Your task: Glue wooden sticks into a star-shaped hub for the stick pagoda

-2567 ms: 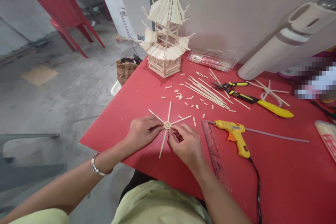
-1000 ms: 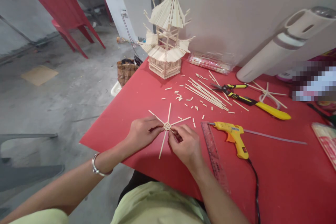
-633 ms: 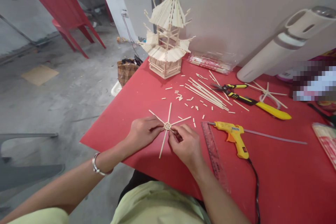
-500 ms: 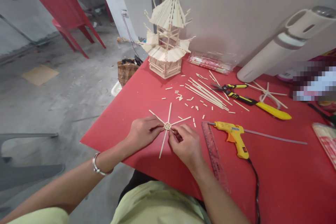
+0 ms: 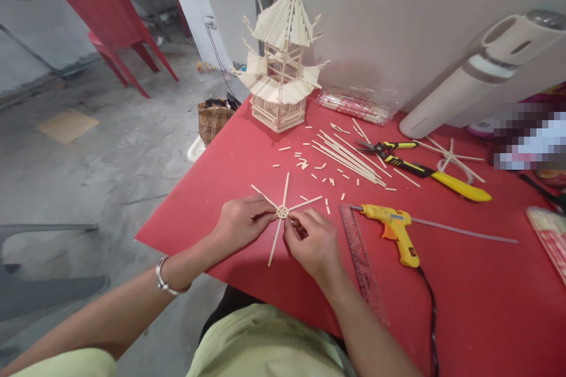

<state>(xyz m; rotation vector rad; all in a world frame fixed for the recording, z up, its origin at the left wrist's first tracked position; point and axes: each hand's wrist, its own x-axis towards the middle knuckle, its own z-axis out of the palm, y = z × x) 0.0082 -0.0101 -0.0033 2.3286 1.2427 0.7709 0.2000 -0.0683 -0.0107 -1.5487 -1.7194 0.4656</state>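
A star of thin wooden sticks with a small hexagonal hub lies on the red table near its front edge. My left hand pinches the star at the left of the hub, fingers closed on a spoke. My right hand is closed on the spoke at the hub's right, fingertips pressed together against it. Both hands rest on the tabletop.
A stick pagoda model stands at the back. Loose sticks, yellow-handled cutters, a yellow glue gun, a clear ruler and a second stick star lie to the right. A white lamp leans behind. A red chair stands far left.
Both hands keep the same pinch on the stick star. Only the camera view has shifted slightly.
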